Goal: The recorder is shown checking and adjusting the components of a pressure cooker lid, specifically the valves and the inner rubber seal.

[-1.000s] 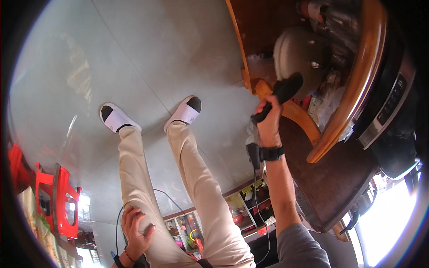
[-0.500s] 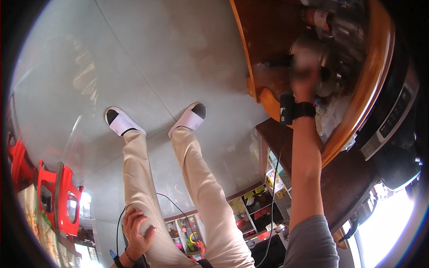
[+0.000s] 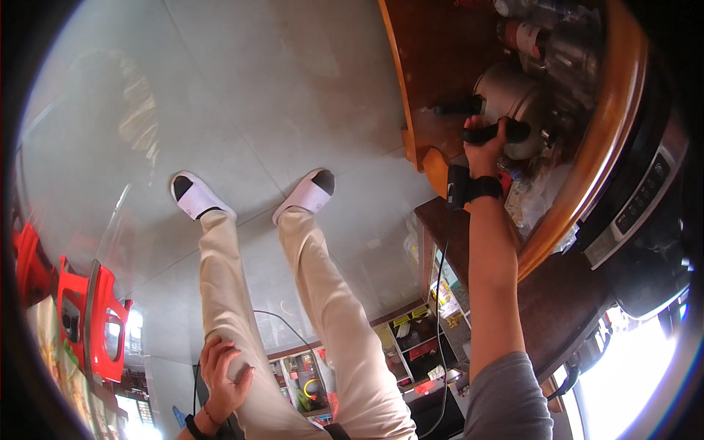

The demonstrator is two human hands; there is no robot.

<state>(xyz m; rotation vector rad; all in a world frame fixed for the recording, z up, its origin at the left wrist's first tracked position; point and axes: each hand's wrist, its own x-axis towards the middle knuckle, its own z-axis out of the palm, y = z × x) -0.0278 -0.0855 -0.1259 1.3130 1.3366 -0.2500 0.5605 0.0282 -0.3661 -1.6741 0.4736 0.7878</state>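
Note:
My right hand (image 3: 484,152) is closed round the black handle (image 3: 511,132) of a silver metal pot (image 3: 506,89). The pot stands at the back right in a brown wooden cabinet, and a second black handle (image 3: 456,107) juts from its left side. A black strap with a small black device (image 3: 460,186) circles my right wrist. Down at the lower left, my left hand (image 3: 226,375) rests on my thigh, its fingers loosely stretched and holding nothing.
Bottles (image 3: 522,35) and clear plastic bags (image 3: 548,192) crowd round the pot. The cabinet's curved wooden edge (image 3: 587,176) runs along the right, with a black appliance (image 3: 645,198) beside it. Red plastic stools (image 3: 99,323) stand at the left. A black cable (image 3: 440,308) hangs beside my right arm.
My right hand has drawn back from over the pot toward me, and the black handle now shows in its grip. My left hand has stayed on my thigh.

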